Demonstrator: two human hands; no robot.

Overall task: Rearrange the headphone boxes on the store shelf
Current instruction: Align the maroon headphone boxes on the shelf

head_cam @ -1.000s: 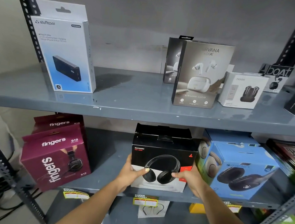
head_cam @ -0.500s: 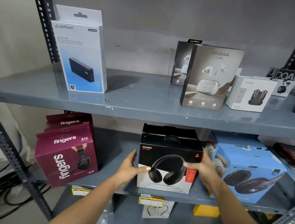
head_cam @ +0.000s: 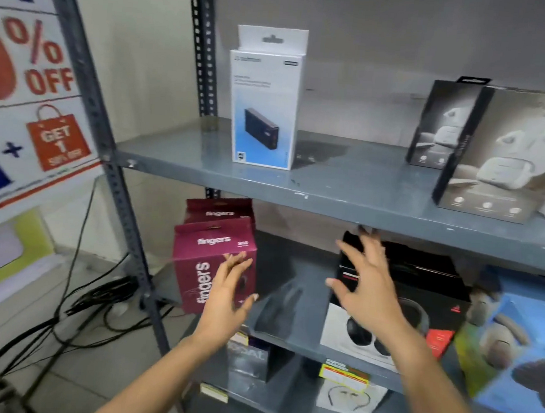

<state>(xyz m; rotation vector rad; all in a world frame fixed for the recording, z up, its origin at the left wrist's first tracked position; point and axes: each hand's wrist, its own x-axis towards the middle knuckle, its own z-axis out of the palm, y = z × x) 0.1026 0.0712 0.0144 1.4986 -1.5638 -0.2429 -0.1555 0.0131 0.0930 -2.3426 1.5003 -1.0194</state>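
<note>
The grey metal shelf rack [head_cam: 347,192] fills the view, its middle tier carrying the headphone boxes in a row: a blue box [head_cam: 520,356] at the right edge, a black box [head_cam: 420,302] in the centre, and two maroon boxes [head_cam: 210,260] at the left end, one behind the other. A bare stretch of shelf separates the maroon pair from the black box. The step in hand looks like a reach for the front maroon box, so it would go best with one palm on each side face, lifting clear of the one behind before sliding it. The right hand [head_cam: 369,289] hovers in front of the black box, fingers [head_cam: 347,254] spread wide and gripping nothing. The left hand [head_cam: 228,297] is open too, fingertips [head_cam: 237,262] close to the maroon box's front face; blur hides whether they touch it.
</note>
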